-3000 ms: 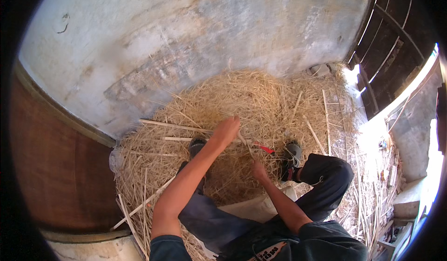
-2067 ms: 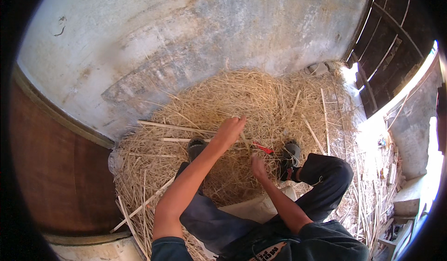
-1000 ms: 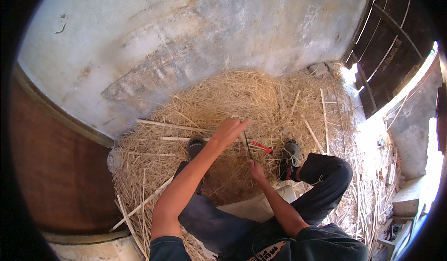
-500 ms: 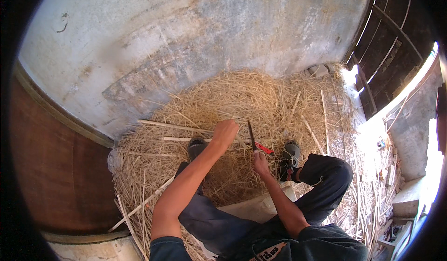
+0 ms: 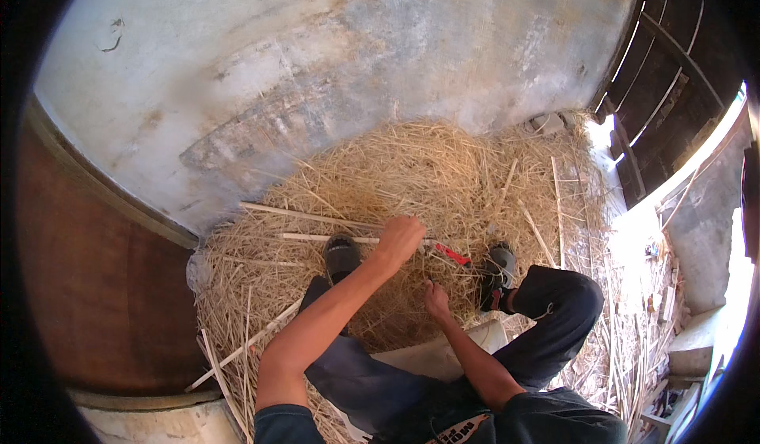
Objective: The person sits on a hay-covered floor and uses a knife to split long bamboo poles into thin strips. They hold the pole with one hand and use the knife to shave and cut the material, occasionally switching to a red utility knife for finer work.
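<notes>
My left hand [image 5: 401, 240] is closed above the straw, between my feet; whatever its fingers hold is hidden. Lower and to the right, my right hand [image 5: 436, 301] is wrapped round the handle of a dark, narrow-bladed knife, of which only a short dark bit [image 5: 430, 281] shows by the thumb. A red-handled tool [image 5: 453, 255] lies on the straw just right of my left hand; its exact kind does not show. Thin pale strips, probably split bamboo [image 5: 309, 215], lie on the straw left of my left hand.
Loose straw and shavings [image 5: 427, 167] cover the floor up to a stained, pale wall [image 5: 332, 64]. A brown panel [image 5: 103, 270] stands at the left. More strips [image 5: 625, 341] lie to the right. Dark boards [image 5: 673, 64] rise at the upper right. My sandalled feet [image 5: 342, 256] flank the work spot.
My right hand has drawn back toward me, and the long knife blade seen before is now mostly out of sight. My left hand has shifted right and slightly nearer.
</notes>
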Demonstrator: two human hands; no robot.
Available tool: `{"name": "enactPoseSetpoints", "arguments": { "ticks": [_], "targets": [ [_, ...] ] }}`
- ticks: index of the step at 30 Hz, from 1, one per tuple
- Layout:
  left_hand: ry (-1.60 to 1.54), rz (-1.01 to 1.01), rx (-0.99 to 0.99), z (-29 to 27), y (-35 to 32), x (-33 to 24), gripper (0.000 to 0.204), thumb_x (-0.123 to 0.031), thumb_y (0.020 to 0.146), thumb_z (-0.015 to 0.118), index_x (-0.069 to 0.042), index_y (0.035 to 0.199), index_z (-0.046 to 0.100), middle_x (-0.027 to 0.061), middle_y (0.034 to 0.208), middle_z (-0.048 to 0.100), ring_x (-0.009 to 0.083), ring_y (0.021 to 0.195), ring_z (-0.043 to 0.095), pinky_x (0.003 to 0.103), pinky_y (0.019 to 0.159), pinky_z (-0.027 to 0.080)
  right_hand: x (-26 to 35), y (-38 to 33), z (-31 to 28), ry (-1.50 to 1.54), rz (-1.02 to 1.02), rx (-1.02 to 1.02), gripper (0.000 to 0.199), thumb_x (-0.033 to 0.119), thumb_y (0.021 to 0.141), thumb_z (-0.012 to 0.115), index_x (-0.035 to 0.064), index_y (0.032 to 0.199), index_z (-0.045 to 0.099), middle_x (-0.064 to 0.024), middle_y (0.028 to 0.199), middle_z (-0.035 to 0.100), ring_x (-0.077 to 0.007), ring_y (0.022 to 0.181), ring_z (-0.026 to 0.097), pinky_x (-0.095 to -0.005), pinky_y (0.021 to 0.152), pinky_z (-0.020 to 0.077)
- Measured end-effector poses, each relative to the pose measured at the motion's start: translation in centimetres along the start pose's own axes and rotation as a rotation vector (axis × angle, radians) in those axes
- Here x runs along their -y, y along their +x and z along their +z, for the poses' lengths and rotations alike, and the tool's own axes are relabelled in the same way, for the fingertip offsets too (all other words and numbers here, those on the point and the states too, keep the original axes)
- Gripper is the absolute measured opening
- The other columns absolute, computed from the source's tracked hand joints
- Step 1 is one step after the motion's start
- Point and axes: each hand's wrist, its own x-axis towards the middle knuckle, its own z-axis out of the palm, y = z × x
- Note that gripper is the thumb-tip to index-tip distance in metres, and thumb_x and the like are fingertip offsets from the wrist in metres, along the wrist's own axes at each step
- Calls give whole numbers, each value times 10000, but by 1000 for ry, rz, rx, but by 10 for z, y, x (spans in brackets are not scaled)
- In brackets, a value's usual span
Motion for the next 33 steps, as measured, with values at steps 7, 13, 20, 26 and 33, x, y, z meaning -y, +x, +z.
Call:
{"name": "enactPoseSetpoints", "arguments": {
  "ticks": [7, 13, 20, 26, 33],
  "targets": [
    [-59, -44, 70, -7, 1, 5, 44, 28, 730, 745, 3, 766, 749, 169, 743, 696, 285, 701, 711, 391, 598, 597, 1, 1, -20, 209, 179, 131, 463, 434, 1025, 518, -12, 994, 640, -164, 840, 670, -302, 758, 685, -452, 665, 530],
    [-45, -55, 84, -5, 3, -1, 48, 9, 722, 751, 7, 770, 752, 175, 754, 695, 309, 713, 708, 414, 617, 592, -8, 22, -32, 838, 462, 375, 344, 425, 1025, 554, 90, 948, 570, -5, 632, 472, -138, 491, 468, -320, 489, 440],
    [-31, 44, -45, -6, 1, -7, 69, 38, 716, 719, -23, 715, 751, 141, 687, 693, 274, 683, 716, 398, 611, 601, -4, 14, -18, 828, 482, 421, 411, 481, 1015, 565, 147, 819, 428, 31, 621, 389, -95, 481, 364, -265, 440, 319],
    [2, 108, -5, -10, 11, -8, 63, 22, 728, 719, -27, 693, 738, 131, 676, 685, 257, 685, 718, 386, 599, 598, -26, 38, -32, 862, 509, 735, 383, 446, 1005, 599, 159, 800, 451, 74, 601, 320, -73, 472, 302, -241, 425, 293],
    [26, 115, -35, -2, 15, -10, 63, 40, 694, 719, -21, 686, 731, 129, 637, 659, 290, 648, 696, 412, 548, 563, -24, 36, -13, 937, 598, 626, 315, 359, 1012, 568, 134, 801, 505, 68, 589, 332, -89, 470, 311, -261, 429, 301]
  ]
}}
